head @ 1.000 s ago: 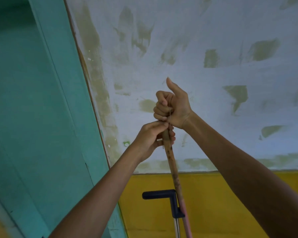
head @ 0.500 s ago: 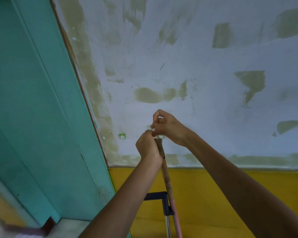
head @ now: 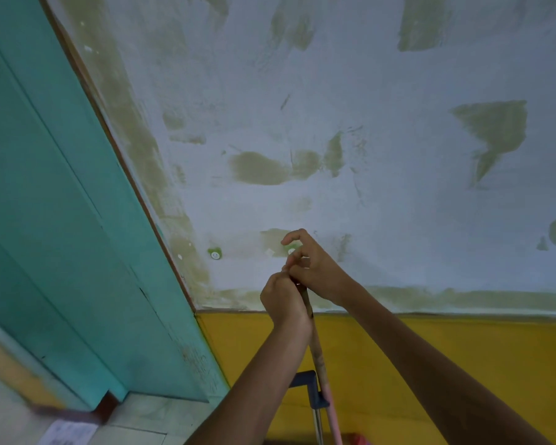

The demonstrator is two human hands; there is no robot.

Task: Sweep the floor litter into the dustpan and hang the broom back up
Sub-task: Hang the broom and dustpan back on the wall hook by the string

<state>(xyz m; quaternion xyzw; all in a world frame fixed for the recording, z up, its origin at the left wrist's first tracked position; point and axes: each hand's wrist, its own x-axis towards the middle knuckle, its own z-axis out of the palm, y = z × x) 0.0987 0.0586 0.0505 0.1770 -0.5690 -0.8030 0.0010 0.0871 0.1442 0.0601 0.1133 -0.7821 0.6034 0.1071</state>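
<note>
The fingers (head: pixel 297 244) of the right hand (head: pixel 315 271) are bunched and curled at the very top of the broom handle (head: pixel 316 351), pinching something too small to make out, against the patchy white wall (head: pixel 398 194) close by a small green hook (head: pixel 291 250). The left hand (head: pixel 283 301) is wrapped tight round the handle just below, touching the right. The handle hangs down past a dark blue dustpan handle (head: pixel 312 390), in front of the yellow lower wall (head: pixel 430 364), beside a teal door (head: pixel 61 236).
</note>
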